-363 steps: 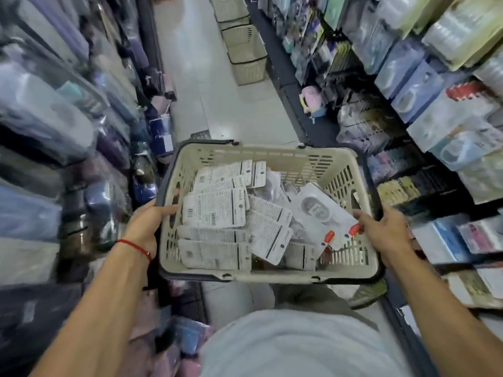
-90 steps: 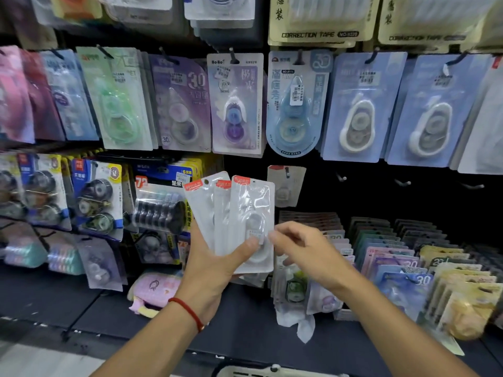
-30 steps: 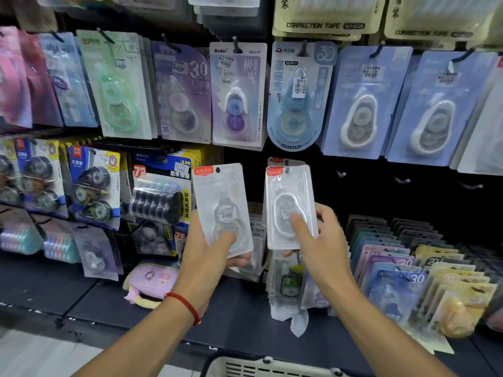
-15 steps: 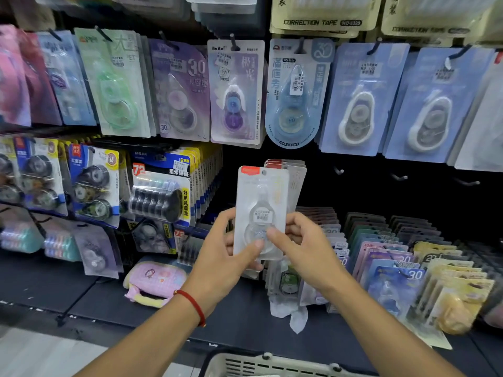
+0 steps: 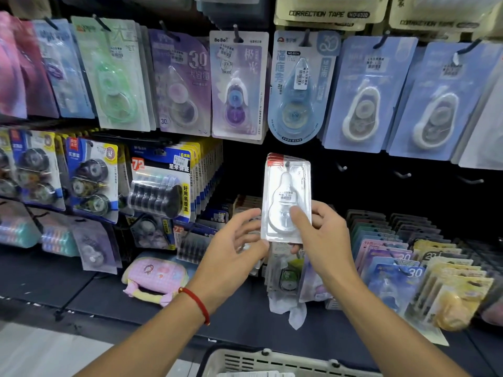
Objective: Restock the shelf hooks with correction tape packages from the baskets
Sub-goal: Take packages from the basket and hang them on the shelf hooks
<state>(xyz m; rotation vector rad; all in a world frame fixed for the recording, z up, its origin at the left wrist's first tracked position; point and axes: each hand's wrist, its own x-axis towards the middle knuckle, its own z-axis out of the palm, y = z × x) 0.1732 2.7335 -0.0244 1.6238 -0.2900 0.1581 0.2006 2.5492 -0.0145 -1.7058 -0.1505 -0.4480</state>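
A clear white correction tape package [image 5: 285,197] with a red top strip hangs at a shelf hook, in front of a few identical ones. My right hand [image 5: 324,238] grips its lower half, thumb on the front and fingers behind. My left hand [image 5: 234,257] sits just left of it with relaxed, spread fingers, the thumb tip at the package's lower left corner, and holds nothing I can make out. The cream basket [image 5: 272,360] shows only its rim at the bottom edge, with white packages inside.
Bare hooks [image 5: 402,174] stick out of the dark back panel to the right. Larger blue and purple tape cards [image 5: 236,85] hang above. Rows of small colored packs [image 5: 392,257] stand lower right, and a pink pouch [image 5: 155,278] lies on the shelf.
The package has moved right and up onto the hook with the others. My left hand has let go of it; my right hand still grips it.
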